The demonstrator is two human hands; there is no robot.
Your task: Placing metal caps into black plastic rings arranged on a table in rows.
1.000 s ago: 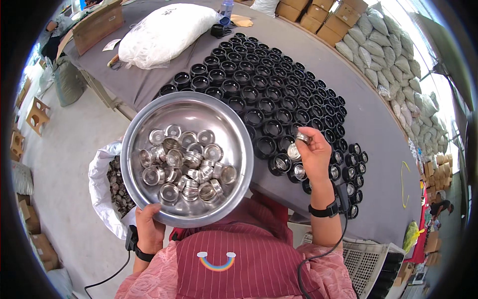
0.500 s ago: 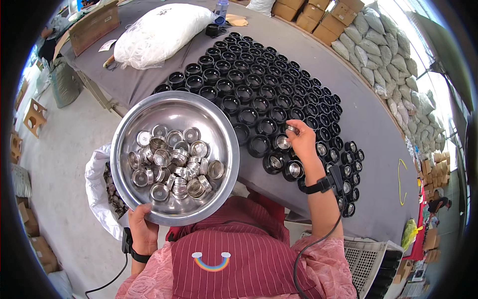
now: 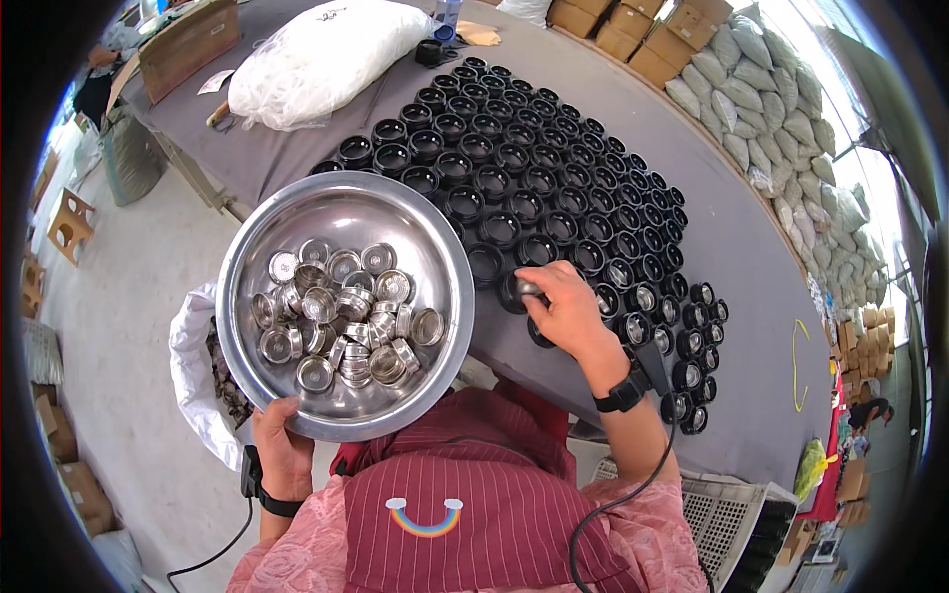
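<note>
My left hand (image 3: pixel 284 453) grips the near rim of a wide steel bowl (image 3: pixel 390 222), holding it tilted at the table's edge. Inside lies a heap of small round silver metal cups (image 3: pixel 336 316). Between the fingers of my right hand (image 3: pixel 565 308) is one such metal cup (image 3: pixel 528 288), held at the mouth of a black round cup (image 3: pixel 512 296) in the front row. My fingers partly cover both. Many similar black cups (image 3: pixel 502 228) stand in close rows on the table; those at the front right, like one black cup (image 3: pixel 634 328), have silver metal cups inside.
A grey cloth covers the table (image 3: pixel 761 395). A large white plastic bag (image 3: pixel 326 64) and an open cardboard box (image 3: pixel 188 49) lie at the far left. Below the bowl stands a white sack (image 3: pixel 193 346) of small metal pieces. Plastic crates (image 3: pixel 727 514) sit at lower right.
My right hand has moved left and toward me, bringing the metal cup down to a front-row black cup. The left hand and bowl have hardly moved.
</note>
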